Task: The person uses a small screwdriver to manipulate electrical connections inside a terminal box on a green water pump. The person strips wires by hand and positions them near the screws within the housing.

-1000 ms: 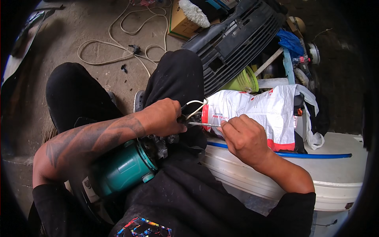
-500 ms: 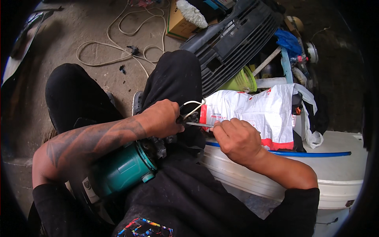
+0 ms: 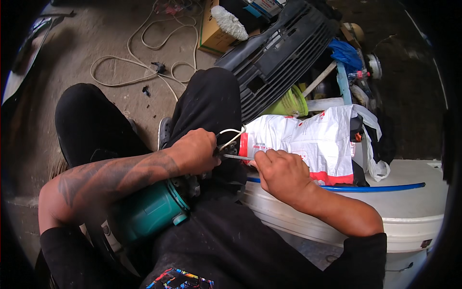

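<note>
My right hand (image 3: 285, 174) is closed around one end of a hand tool with a thin metal shaft (image 3: 237, 157); its handle is hidden in the fist. The shaft points left to my left hand (image 3: 196, 150), whose fingers are wrapped round a dark part by my knee, mostly covered. A cream cord-like loop (image 3: 233, 131) sticks out beside those fingers, and I cannot tell what it belongs to. Under my left forearm, a teal power tool (image 3: 150, 210) lies across my lap, with its grey metal end near my left wrist.
A white and red plastic bag (image 3: 308, 139) and a blue tube (image 3: 375, 188) lie on a large white lidded tub (image 3: 409, 221) at right. Beyond are a black car grille (image 3: 284, 58), a green basket (image 3: 291, 102) and a cardboard box (image 3: 211, 31). A cable (image 3: 137, 62) coils on the floor.
Both hands have shifted slightly left and down in the picture, along with the metal shaft between them. The view has also tilted a little. Both grips look the same.
</note>
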`<action>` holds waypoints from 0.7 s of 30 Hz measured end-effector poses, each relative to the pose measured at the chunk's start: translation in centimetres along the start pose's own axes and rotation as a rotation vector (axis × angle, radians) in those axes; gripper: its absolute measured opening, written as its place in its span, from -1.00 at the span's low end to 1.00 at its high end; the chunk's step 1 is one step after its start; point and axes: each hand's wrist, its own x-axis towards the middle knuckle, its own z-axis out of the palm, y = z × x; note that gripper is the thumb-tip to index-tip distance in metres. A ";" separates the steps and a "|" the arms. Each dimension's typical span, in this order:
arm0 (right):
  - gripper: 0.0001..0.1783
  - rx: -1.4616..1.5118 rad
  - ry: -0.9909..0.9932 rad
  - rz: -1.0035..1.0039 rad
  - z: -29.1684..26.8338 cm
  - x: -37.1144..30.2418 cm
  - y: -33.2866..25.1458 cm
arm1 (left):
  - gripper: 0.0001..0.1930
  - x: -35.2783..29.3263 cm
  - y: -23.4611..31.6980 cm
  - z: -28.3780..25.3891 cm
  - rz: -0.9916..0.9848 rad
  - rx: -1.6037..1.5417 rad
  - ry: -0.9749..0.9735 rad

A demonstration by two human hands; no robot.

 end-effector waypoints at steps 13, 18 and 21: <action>-0.86 0.059 -0.249 0.078 -0.4 0.4 -0.3 | -0.60 0.1 -0.1 0.6 0.022 0.015 0.055; -0.74 0.105 -0.283 0.118 -0.3 0.6 -0.2 | -0.61 0.2 0.1 0.7 0.015 0.006 0.061; -0.69 0.326 -0.323 0.217 0.3 0.6 -0.1 | -0.62 0.0 0.2 0.5 0.008 -0.003 0.063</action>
